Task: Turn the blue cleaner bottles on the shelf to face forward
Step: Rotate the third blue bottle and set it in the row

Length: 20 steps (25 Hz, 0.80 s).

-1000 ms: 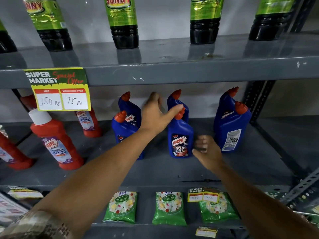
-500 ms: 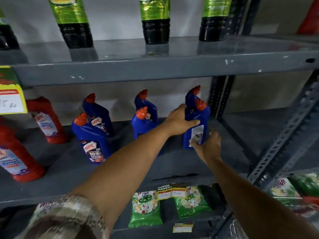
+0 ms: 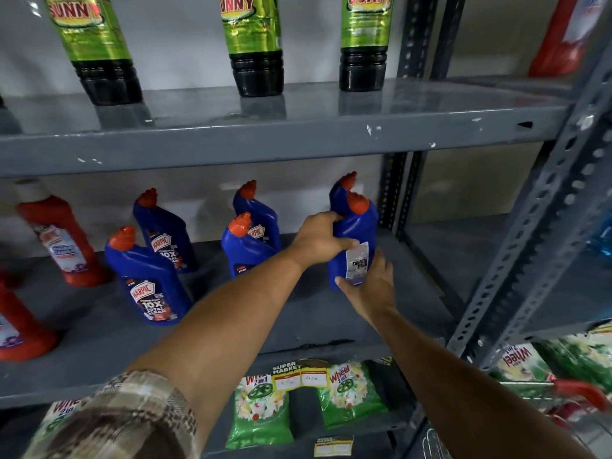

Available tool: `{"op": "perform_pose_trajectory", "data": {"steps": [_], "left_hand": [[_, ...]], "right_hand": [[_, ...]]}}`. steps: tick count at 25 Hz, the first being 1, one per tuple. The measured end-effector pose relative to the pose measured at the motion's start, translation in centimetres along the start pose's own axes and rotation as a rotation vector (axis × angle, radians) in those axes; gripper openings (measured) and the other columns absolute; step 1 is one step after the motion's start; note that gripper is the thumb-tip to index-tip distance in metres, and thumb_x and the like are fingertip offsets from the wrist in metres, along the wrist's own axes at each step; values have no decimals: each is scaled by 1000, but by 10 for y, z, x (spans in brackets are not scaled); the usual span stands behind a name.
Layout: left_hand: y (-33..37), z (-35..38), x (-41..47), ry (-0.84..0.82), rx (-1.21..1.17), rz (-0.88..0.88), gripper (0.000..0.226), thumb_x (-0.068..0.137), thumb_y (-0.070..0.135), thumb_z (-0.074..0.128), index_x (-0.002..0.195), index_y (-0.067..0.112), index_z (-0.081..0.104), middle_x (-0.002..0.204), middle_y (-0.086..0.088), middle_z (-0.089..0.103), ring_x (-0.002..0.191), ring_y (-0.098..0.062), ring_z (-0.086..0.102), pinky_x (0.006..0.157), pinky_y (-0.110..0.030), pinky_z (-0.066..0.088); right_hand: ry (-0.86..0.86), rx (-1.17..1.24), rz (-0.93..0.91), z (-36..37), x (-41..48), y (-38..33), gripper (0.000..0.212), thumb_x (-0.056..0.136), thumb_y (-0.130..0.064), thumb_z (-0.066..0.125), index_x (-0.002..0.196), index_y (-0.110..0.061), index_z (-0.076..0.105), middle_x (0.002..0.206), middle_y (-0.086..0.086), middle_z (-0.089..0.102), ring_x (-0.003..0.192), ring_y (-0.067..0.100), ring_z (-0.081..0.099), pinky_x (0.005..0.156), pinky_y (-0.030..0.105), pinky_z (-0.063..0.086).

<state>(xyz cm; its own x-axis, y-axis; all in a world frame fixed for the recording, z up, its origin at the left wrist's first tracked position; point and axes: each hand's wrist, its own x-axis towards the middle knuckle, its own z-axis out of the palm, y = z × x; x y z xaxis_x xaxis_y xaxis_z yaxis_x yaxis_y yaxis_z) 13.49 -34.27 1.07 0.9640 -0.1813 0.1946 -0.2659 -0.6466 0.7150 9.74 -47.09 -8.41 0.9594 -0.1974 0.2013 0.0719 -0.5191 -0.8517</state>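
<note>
Several blue cleaner bottles with orange caps stand on the grey middle shelf (image 3: 99,332). The front left bottle (image 3: 149,279) and the one behind it (image 3: 165,233) show their front labels. The middle front bottle (image 3: 246,246) is partly hidden by my left arm. The rightmost front bottle (image 3: 356,240) shows its white back label. My left hand (image 3: 319,238) grips its left side and my right hand (image 3: 371,289) holds its base. Another blue bottle (image 3: 341,190) stands right behind it, mostly hidden.
Red cleaner bottles (image 3: 63,240) stand at the left of the same shelf. Green-labelled dark bottles (image 3: 256,44) line the upper shelf. Green detergent packets (image 3: 347,392) lie on the lower shelf. A perforated grey upright (image 3: 530,246) rises at the right.
Both hands have moved from the middle blue bottle to the rightmost front one and closed on it. The view has swung right.
</note>
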Motion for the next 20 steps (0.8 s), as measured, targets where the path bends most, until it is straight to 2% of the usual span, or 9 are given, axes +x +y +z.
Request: {"op": "perform_pose_trajectory", "data": {"steps": [2, 5, 8, 10, 12, 13, 15, 17, 20], "left_hand": [[12, -6, 2, 45, 23, -25, 30, 67, 39, 80, 88, 27, 62, 86, 8, 67, 80, -12, 65, 66, -24, 51], [34, -15, 7, 150, 103, -48, 33, 61, 54, 77, 71, 30, 57, 72, 13, 62, 67, -6, 60, 52, -20, 38], [52, -12, 3, 232, 43, -99, 43, 52, 60, 76, 71, 24, 61, 72, 11, 65, 67, -8, 63, 50, -21, 41], [54, -9, 1, 214, -52, -86, 40, 53, 58, 78, 65, 23, 62, 85, 8, 70, 73, -9, 67, 57, -23, 51], [51, -13, 3, 81, -228, -87, 30, 63, 46, 80, 70, 19, 70, 115, -2, 70, 84, -15, 70, 72, -34, 60], [50, -17, 3, 7, -320, -91, 28, 69, 39, 80, 84, 16, 72, 126, -5, 65, 89, -17, 70, 78, -37, 60], [45, -28, 3, -62, -365, -48, 53, 74, 27, 79, 122, 16, 60, 136, 2, 55, 103, -14, 62, 82, -29, 56], [38, -34, 3, -158, -375, -3, 75, 77, 20, 77, 142, 21, 39, 131, 7, 51, 110, -9, 56, 86, -23, 52], [27, -30, 3, -159, -327, 37, 54, 74, 20, 79, 123, 17, 56, 112, 5, 68, 94, 2, 65, 87, -26, 56]], "right_hand": [[-6, -18, 2, -1, 2, -5, 114, 67, -30, 83, 150, -12, 7, 152, 14, 27, 139, 30, 30, 111, 42, 31], [49, -26, -51, -2, 1, -16, 120, 66, -41, 82, 150, -15, 2, 158, 12, 16, 145, 27, 18, 115, 38, 22], [268, -175, -32, -3, 4, -35, 111, 62, -49, 80, 148, -14, 17, 143, 17, 30, 130, 33, 32, 105, 45, 36], [325, -123, 50, -4, 12, -43, 91, 65, -35, 80, 141, -15, 33, 131, 16, 42, 118, 35, 43, 96, 48, 44], [268, 156, 112, -8, 18, -40, 67, 68, -15, 76, 129, -15, 47, 122, 11, 54, 109, 32, 56, 90, 43, 50], [226, 282, 109, -12, 20, -34, 61, 69, -9, 75, 124, -15, 51, 118, 8, 60, 105, 29, 60, 86, 38, 51], [88, 402, 39, -21, 19, -19, 64, 68, -5, 78, 125, -18, 52, 117, 4, 64, 104, 22, 62, 82, 30, 51], [-112, 424, -31, -28, 20, -8, 69, 67, -2, 79, 128, -19, 51, 120, 4, 65, 107, 21, 62, 88, 38, 52], [-255, 323, -62, -38, 29, 2, 73, 65, 0, 80, 128, -21, 50, 118, 2, 64, 108, 20, 62, 91, 44, 52]]}}
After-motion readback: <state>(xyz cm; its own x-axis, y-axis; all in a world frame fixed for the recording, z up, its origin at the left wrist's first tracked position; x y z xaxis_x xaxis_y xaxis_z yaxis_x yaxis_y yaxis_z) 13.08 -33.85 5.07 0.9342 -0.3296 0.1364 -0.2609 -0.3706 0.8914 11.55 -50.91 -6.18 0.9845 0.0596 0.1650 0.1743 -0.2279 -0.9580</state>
